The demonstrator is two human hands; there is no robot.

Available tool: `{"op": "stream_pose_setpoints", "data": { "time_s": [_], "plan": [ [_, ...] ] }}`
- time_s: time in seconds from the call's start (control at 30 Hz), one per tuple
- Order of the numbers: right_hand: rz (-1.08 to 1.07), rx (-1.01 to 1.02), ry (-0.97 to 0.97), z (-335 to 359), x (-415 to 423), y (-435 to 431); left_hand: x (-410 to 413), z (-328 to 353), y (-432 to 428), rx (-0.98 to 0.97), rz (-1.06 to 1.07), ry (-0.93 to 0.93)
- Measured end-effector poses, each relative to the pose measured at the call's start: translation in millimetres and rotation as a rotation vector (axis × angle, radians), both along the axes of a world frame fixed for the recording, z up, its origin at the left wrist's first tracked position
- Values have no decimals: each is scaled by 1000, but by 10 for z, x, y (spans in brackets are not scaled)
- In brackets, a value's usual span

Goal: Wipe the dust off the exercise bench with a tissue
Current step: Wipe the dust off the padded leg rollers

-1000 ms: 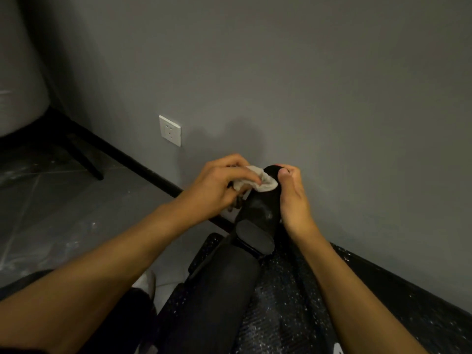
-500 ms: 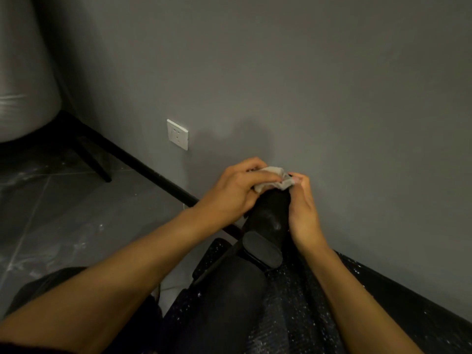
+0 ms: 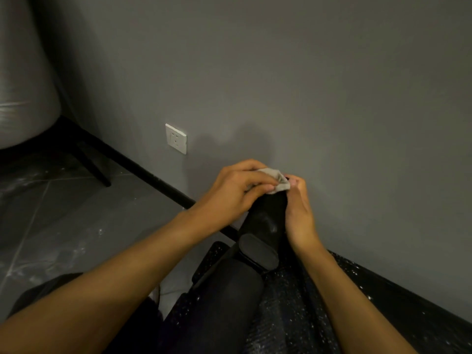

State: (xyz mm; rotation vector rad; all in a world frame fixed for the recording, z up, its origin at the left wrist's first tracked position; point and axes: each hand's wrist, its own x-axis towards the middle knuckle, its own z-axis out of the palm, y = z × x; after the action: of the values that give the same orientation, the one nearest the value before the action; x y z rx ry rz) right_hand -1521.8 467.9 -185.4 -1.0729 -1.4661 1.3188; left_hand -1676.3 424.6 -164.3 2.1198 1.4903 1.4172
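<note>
The black exercise bench [image 3: 227, 300] runs from the bottom middle up toward the grey wall, ending in a narrow black padded part [image 3: 268, 215]. A crumpled white tissue [image 3: 277, 181] lies over the far top of that pad. My left hand [image 3: 235, 192] pinches the tissue between thumb and fingers and holds it against the pad. My right hand [image 3: 298, 215] grips the pad's right side, its fingertips curled over the top edge next to the tissue.
A grey wall stands close behind the pad, with a white socket [image 3: 176, 138] to the left. A black skirting strip [image 3: 143, 169] runs along the floor. A large wrapped pale roll [image 3: 23, 93] on a black stand fills the far left. Glittery black covering [image 3: 293, 315] lies at the right.
The tissue and my left hand have shifted from the pad's left side onto its top, toward my right hand. My right fingers now curl over the top edge.
</note>
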Motion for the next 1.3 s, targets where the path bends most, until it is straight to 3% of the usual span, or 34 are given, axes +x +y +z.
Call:
{"op": "stream_pose_setpoints", "data": {
  "time_s": [0.1,0.2,0.3,0.47,0.6,0.83,1.07,1.17,1.3],
  "plan": [
    [7,-6,14,-6,5,5,13,39,18,-20,-9,4],
    [21,26,-9,-13,12,-14,-167,180,-151,-131,-201,110],
    [37,49,-35,9,35,-22,-222,231,-276,-213,-306,100],
    [73,65,-59,37,49,-15,-62,97,-64,-46,-100,45],
    [89,99,-119,32,82,-6,27,72,-31,-64,15,-7],
    [106,136,-252,30,139,-31,-306,386,-431,-456,-429,31],
    [82,124,-211,6,101,-9,-45,103,-44,-96,-81,79],
    [72,115,-194,31,102,-22,58,74,6,-72,-2,44],
    [78,111,-240,39,112,-31,-54,251,-138,-167,-74,162]
  ]
}}
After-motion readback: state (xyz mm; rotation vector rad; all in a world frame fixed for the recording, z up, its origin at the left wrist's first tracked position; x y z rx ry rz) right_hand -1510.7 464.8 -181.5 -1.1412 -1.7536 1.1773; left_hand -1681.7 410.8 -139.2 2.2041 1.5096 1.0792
